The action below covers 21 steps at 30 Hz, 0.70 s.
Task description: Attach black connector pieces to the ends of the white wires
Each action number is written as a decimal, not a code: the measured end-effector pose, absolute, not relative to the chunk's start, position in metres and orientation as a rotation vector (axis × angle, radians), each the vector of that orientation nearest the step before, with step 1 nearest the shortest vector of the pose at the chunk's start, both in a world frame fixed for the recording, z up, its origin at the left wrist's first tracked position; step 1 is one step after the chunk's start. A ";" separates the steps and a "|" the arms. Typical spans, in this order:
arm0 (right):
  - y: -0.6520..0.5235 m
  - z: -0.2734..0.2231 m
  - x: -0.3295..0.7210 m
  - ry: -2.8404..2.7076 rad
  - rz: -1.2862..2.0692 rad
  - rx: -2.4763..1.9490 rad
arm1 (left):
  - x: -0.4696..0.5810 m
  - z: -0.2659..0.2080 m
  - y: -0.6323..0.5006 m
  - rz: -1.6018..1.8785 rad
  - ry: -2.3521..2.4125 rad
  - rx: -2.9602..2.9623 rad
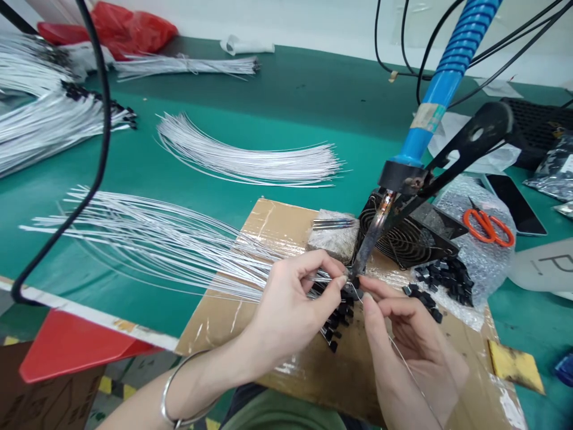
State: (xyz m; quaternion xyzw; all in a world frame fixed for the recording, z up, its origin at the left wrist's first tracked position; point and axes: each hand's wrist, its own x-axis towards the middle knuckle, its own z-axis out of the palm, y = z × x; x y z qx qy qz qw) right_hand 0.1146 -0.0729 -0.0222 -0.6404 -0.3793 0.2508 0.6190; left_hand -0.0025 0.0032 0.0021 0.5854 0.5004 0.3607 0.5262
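At the tip of a mounted soldering iron (373,236) with a blue handle, both my hands meet over the cardboard. My left hand (290,298) is closed in a pinch on what looks like the end of a white wire, mostly covered by the fingers. My right hand (407,340) pinches thin silver solder wire (405,358), which trails down across the palm. A small black part sits between the fingertips under the iron; its details are hidden. Beneath my left hand lie several black connectors (333,328) on the ends of a spread of white wires (179,245).
A bundle of white wires (250,158) lies behind. Right of the iron are a black fan (403,230), loose black connectors (447,280), orange-handled scissors (487,227) and a phone (514,203). A yellow sponge (517,365) rests near the right edge. A black cable (105,119) hangs at left.
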 end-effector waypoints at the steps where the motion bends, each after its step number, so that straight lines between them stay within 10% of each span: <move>1: -0.073 -0.022 0.114 -0.881 0.568 -1.475 | -0.003 0.002 0.003 0.859 1.199 1.405; 21: -0.074 -0.028 0.119 -1.017 0.440 -1.526 | -0.002 0.002 0.003 0.864 1.206 1.418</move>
